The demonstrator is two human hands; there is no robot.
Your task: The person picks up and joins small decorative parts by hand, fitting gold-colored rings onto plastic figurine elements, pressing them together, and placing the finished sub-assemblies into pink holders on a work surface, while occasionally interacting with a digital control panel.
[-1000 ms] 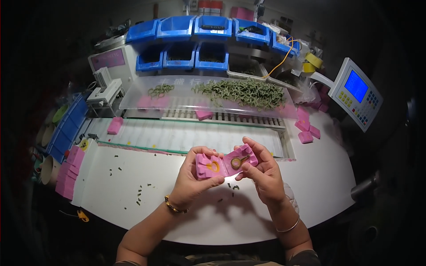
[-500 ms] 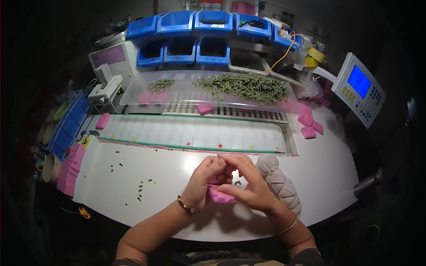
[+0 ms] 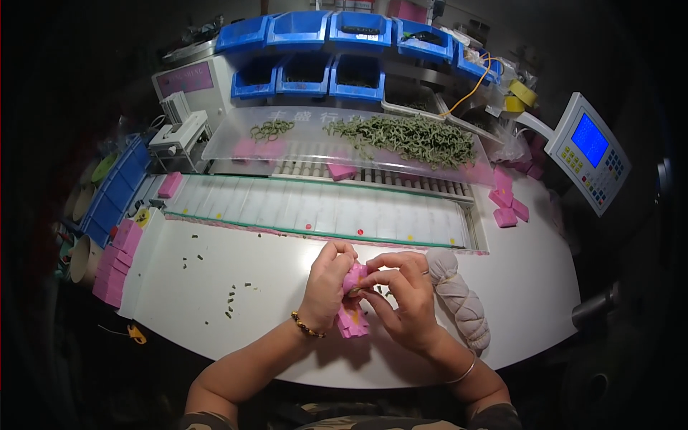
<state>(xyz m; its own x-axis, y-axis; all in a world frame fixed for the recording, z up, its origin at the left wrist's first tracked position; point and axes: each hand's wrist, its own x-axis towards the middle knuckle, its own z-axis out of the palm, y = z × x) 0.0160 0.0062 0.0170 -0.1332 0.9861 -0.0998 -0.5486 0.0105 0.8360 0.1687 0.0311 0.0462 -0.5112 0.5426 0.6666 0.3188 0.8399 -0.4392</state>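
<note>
My left hand [image 3: 325, 290] is closed round a crumpled pink wrapper [image 3: 352, 326], whose lower end hangs below the fingers. The wrapper's upper part is folded, and a small dark greenish piece [image 3: 355, 292] shows in the fold. At that fold the thumb and fingers of my right hand [image 3: 407, 297] come together in a pinch; whether they grip the piece or the wrapper's edge is too small to tell. Just right of my right hand lies a twisted beige cloth roll [image 3: 461, 301] on the white table [image 3: 287, 351].
Dried green curls [image 3: 412, 140] lie heaped on a clear tray [image 3: 308, 147] above a conveyor with white slats [image 3: 287, 204]. Pink packets [image 3: 115, 272] are stacked at left, others [image 3: 505, 208] at right. Blue bins [image 3: 301, 29] line the back; a keypad screen [image 3: 591, 143] stands at right.
The pink wrapper has turned and now hangs lower and more upright from my left hand. My right thumb and fingers have closed into a pinch at its fold. The view has shifted slightly.
</note>
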